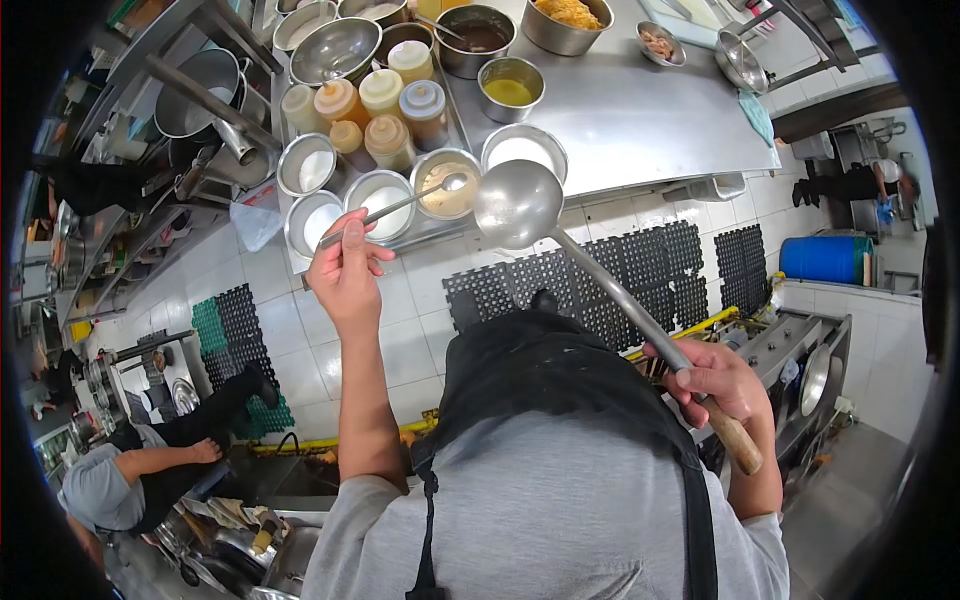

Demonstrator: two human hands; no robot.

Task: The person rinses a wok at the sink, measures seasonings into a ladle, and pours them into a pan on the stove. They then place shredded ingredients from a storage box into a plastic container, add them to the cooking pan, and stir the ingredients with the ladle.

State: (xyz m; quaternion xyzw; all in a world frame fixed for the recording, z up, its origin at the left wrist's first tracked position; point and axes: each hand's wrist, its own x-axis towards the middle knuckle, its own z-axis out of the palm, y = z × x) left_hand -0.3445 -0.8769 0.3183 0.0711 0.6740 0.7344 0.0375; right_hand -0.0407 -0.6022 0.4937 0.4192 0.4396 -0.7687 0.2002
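Note:
My left hand [346, 280] pinches a metal spoon [402, 200] by its handle. The spoon's bowl hangs over a round metal bowl of tan powder [436, 206]; I cannot tell whether it touches the powder. Fingers of my right hand [722, 382] wrap around the handle of a large steel ladle [519, 205], near its wooden end. The ladle's round head is up in front of the counter edge and partly covers a bowl of white contents [523, 146]. More bowls of white powder or grains [312, 228] stand left of the tan one.
Squeeze bottles [387, 138] crowd behind the bowls. On the steel counter [620, 120] are pots of yellow liquid [510, 92], dark sauce [474, 38] and orange shreds [567, 22]. Black mats [600, 270] cover the floor. Co-workers are at lower left [115, 485] and far right [858, 183].

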